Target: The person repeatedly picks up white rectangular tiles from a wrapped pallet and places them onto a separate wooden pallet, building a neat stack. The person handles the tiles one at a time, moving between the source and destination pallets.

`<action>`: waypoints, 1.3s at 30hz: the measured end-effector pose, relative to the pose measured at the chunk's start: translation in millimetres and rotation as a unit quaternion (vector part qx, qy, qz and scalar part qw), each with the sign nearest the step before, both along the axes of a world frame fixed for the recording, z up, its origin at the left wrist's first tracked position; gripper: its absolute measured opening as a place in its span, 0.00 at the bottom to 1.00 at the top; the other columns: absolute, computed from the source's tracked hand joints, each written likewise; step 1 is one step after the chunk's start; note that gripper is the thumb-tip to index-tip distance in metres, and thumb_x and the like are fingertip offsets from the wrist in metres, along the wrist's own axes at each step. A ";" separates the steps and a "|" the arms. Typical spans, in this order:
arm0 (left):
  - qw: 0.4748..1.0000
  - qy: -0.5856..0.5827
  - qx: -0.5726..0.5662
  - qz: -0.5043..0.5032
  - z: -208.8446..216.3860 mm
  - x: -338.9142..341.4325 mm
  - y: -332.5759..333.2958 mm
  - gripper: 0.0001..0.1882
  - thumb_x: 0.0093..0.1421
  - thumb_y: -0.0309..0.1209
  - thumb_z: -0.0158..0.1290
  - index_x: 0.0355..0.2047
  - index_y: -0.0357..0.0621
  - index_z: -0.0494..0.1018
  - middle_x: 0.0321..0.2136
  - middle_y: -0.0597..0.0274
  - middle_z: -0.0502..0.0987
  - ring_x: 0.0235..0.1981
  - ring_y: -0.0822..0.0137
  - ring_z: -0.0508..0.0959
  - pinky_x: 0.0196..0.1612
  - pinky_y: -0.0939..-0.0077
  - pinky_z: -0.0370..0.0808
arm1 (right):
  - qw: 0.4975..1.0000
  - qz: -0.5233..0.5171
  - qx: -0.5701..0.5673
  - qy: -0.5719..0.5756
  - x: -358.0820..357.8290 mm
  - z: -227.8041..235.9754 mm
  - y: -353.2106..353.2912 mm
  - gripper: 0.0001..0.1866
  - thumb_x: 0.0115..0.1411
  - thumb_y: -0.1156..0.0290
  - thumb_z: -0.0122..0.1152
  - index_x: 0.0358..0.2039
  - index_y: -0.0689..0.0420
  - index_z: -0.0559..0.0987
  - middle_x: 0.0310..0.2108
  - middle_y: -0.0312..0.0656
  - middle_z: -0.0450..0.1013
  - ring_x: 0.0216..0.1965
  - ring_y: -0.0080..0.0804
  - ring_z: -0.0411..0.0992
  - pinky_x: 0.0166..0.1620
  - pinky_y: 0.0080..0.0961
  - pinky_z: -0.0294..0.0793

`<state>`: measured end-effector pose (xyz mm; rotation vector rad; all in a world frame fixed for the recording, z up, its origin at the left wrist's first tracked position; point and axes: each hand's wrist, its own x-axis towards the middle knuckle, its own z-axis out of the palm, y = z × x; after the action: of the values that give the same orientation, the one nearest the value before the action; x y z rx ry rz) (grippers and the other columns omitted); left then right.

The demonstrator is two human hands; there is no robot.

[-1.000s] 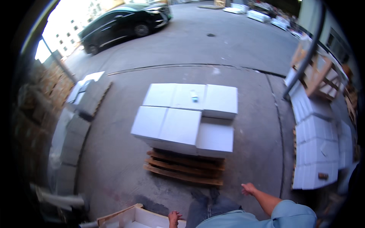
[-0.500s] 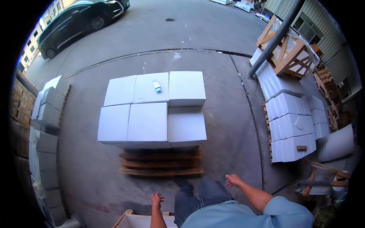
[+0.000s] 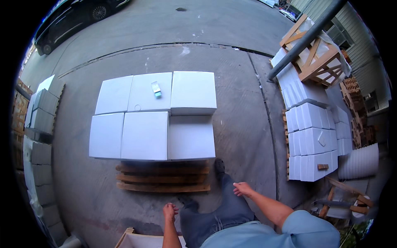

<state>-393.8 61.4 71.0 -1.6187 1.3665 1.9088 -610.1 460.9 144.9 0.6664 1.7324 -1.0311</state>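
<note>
My left hand [image 3: 170, 211] hangs near the front of the stacked wooden pallets [image 3: 163, 188], apart from them. It is empty, its fingers loosely bent and apart. To the right of the pallets, my right hand [image 3: 242, 189] hangs over my leg, also empty with relaxed, slightly parted fingers. Ahead, white cartons [image 3: 145, 135] sit in two rows on the pallets. At the near right corner the carton top [image 3: 191, 134] lies lower than its neighbours. A small white and green packet [image 3: 156, 89] rests on the far middle carton, close to a thin ring [image 3: 137, 108].
Stacked white cartons [image 3: 312, 142] stand at the right, behind them a wooden crate [image 3: 316, 56] and a slanting grey pole [image 3: 306, 41]. More cartons [image 3: 41, 155] line the left side. An open wooden box [image 3: 131, 232] stands by my left forearm. A dark car [image 3: 76, 18] is far left.
I have stepped toward the right side of the pallets, one foot now beside the carton stack. The cartons have shifted left in view. Both hands stay empty.
</note>
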 end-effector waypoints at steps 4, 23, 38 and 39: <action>1.000 0.004 -0.011 -0.016 -23.0 -59.7 52.6 0.17 0.60 0.36 0.43 0.44 0.36 0.66 0.32 0.54 0.74 0.23 0.63 0.77 0.19 0.72 0.72 | 1.000 0.008 0.001 0.011 -76.2 -51.0 -5.0 0.24 0.60 0.52 0.51 0.39 0.64 0.74 0.31 0.44 0.74 0.26 0.29 0.74 0.25 0.23 0.74; 0.687 0.130 -0.515 -0.496 -131.7 -394.8 212.7 0.41 0.52 0.40 0.54 0.60 0.33 0.50 0.63 0.44 0.47 0.65 0.48 0.46 0.63 0.48 0.45 | 0.966 -0.145 -0.111 0.183 -285.3 -267.7 -113.5 0.33 0.61 0.45 0.44 0.47 0.66 0.72 0.45 0.54 0.71 0.51 0.38 0.68 0.50 0.29 0.66; 0.662 0.132 -0.513 -0.530 -170.5 -363.8 212.0 0.37 0.60 0.44 0.39 0.65 0.41 0.43 0.66 0.49 0.37 0.67 0.51 0.36 0.64 0.47 0.34 | 0.931 -0.020 0.234 0.280 -237.1 -218.0 -187.7 0.35 0.56 0.42 0.46 0.44 0.67 0.73 0.40 0.58 0.73 0.46 0.51 0.70 0.50 0.38 0.66; 0.664 0.134 -0.506 -0.533 -169.8 -362.1 211.9 0.37 0.60 0.43 0.39 0.65 0.41 0.42 0.66 0.50 0.37 0.67 0.51 0.36 0.64 0.47 0.33 | 0.935 -0.029 0.217 0.280 -232.2 -218.8 -185.0 0.35 0.56 0.43 0.47 0.42 0.67 0.74 0.39 0.57 0.73 0.45 0.50 0.71 0.49 0.37 0.66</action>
<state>-755.9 273.3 -98.8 -0.3102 2.8634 0.5853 -842.3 275.9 -73.9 0.7442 2.4990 -0.9388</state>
